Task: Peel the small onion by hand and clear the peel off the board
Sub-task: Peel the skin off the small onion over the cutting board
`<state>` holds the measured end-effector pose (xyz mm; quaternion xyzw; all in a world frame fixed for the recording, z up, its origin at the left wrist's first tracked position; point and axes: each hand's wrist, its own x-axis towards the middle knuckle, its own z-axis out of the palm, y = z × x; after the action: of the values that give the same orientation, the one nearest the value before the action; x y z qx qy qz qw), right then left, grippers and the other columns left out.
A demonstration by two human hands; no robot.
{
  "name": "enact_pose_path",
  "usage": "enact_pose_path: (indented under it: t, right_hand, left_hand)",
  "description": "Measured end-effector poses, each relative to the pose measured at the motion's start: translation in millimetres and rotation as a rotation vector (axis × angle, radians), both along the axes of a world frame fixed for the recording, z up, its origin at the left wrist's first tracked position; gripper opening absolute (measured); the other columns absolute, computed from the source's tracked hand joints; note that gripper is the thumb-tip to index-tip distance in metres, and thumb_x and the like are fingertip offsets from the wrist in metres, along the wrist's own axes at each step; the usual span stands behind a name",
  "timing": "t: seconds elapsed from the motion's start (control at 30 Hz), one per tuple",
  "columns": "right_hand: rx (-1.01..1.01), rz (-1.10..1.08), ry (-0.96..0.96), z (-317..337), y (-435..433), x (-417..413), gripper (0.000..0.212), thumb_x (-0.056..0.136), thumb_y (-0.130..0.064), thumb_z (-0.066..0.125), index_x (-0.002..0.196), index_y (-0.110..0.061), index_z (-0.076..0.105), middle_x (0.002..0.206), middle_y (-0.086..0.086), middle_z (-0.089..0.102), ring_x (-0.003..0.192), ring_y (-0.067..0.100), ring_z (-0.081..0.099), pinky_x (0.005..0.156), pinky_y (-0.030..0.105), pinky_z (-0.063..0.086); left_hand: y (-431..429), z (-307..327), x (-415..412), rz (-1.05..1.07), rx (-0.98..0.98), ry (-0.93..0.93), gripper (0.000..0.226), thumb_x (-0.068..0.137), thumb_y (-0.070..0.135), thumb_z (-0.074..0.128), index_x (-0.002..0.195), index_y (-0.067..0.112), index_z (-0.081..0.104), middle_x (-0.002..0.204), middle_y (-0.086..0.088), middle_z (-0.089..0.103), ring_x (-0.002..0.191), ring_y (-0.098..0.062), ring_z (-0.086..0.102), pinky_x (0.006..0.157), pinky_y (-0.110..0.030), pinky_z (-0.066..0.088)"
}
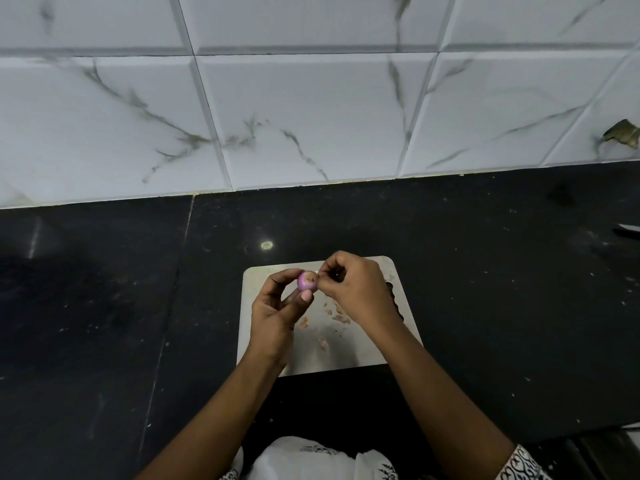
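Small onion: purple, held above the far left part of the board, clear of its surface. Left hand: fingers and thumb curled round the onion from the left. Right hand: fingertips pinched together at the onion's right end; what they grip is hidden. Peel scraps lie on the board, partly covered by the right wrist. Dark tabletop underneath. An object at the right edge is cut off and cannot be identified.

Counter: black polished stone, speckled, one seam at left. Directly on it: one pale cutting board, rounded corners. On the board: several onion peel scraps, scattered mid-surface.
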<state>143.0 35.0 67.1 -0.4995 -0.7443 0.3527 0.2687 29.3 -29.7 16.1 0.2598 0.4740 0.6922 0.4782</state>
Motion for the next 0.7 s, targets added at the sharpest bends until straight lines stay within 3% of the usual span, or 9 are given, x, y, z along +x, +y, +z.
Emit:
enact_pose_path:
  t: [0.13,0.27,0.43,0.6,0.7]
  right_hand:
    - [-0.206,-0.058,0.173,-1.2,3.7,2.8,0.003,0.083,-0.019,0.064,0.085,-0.017,0.063,0.076,-0.006,0.064,0.072,0.010,0.066,0.066,0.021,0.057]
    - [-0.302,-0.115,0.286,-3.7,8.4,8.7,0.005,0.085,-0.014,0.061,0.088,-0.012,0.065,0.076,-0.001,0.066,0.070,0.014,0.068,0.066,0.024,0.059]
    - [-0.288,-0.172,0.286,-13.2,9.5,15.2,0.006,0.086,-0.013,0.060,0.084,-0.013,0.065,0.072,0.000,0.067,0.067,0.016,0.068,0.068,0.030,0.060]
    - [-0.314,-0.241,0.354,-16.3,10.8,21.0,0.009,0.089,-0.011,0.057,0.085,-0.016,0.063,0.080,-0.001,0.066,0.070,0.012,0.067,0.060,0.023,0.057]
    - [-0.281,-0.160,0.190,-23.2,13.5,26.1,0.008,0.086,-0.012,0.061,0.083,-0.018,0.064,0.084,-0.001,0.067,0.070,0.011,0.069,0.060,0.027,0.059]
  left_hand:
    - [-0.2,2.8,0.8,-0.064,0.014,-0.191,0.040,0.075,0.004,0.068,0.111,0.020,0.063,0.110,0.002,0.068,0.100,-0.014,0.067,0.078,-0.024,0.055]
    - [-1.4,4.9,4.5,-0.090,0.040,-0.382,0.035,0.082,0.006,0.052,0.114,0.015,0.061,0.104,-0.002,0.071,0.097,-0.014,0.069,0.073,-0.024,0.058]
    - [0.1,1.5,8.8,-0.075,-0.028,-0.539,0.028,0.097,0.009,0.039,0.113,0.012,0.061,0.101,-0.003,0.074,0.092,-0.014,0.071,0.067,-0.023,0.058]
    - [1.8,-3.9,5.4,-0.034,-0.114,-0.676,0.027,0.099,0.022,0.038,0.106,0.010,0.061,0.091,-0.008,0.076,0.084,-0.014,0.073,0.064,-0.025,0.059]
    - [2.2,-8.9,-0.2,-0.044,-0.174,-0.702,0.030,0.098,0.027,0.040,0.110,0.008,0.061,0.091,-0.007,0.076,0.083,-0.014,0.073,0.060,-0.026,0.059]
